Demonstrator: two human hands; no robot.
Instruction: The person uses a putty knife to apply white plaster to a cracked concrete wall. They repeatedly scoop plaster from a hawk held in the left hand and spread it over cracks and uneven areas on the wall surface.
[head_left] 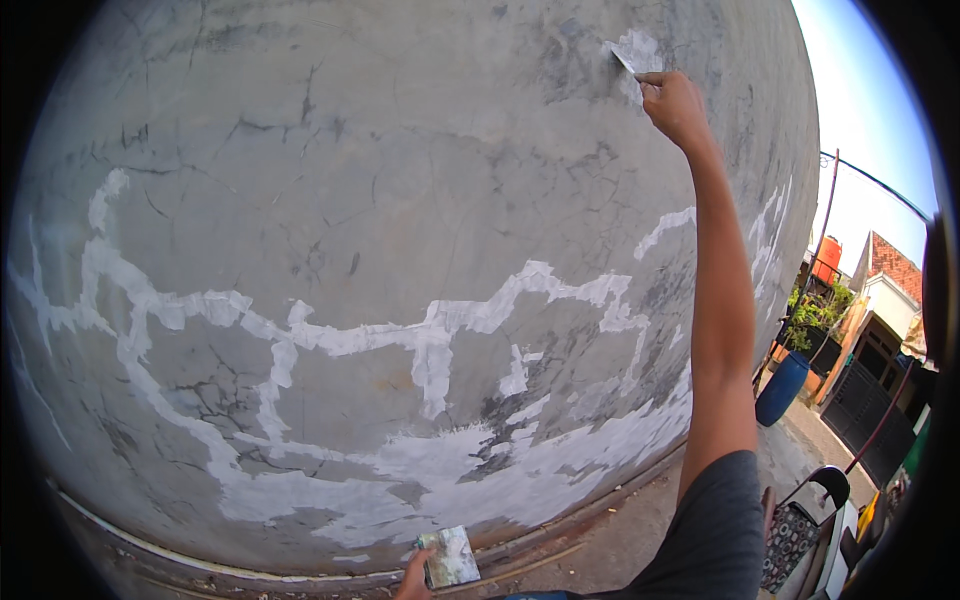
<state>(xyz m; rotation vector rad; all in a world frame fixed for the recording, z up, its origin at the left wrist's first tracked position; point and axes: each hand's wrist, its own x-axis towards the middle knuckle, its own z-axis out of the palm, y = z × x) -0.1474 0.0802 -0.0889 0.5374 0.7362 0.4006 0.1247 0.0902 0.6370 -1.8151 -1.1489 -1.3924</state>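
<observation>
Metal scraper (624, 60) just beyond right fingers (655, 88)

Grey cement wall (380, 170), filling most of the frame: matt, rough, hairline cracks throughout. White filler bands (440, 320) across centre and lower frame: chalky, flat, smoother than the bare cement. Thin flat scraper blade (624, 60), upper right, in right hand (675, 105): dull metal look. Small square board (450, 556), bottom centre, in left hand (413, 580): smeared with pale filler. Blue barrel (781, 388), right edge: smooth plastic, slight sheen.

Grey cracked wall (400, 150) bears white filler streaks (430, 330).
</observation>
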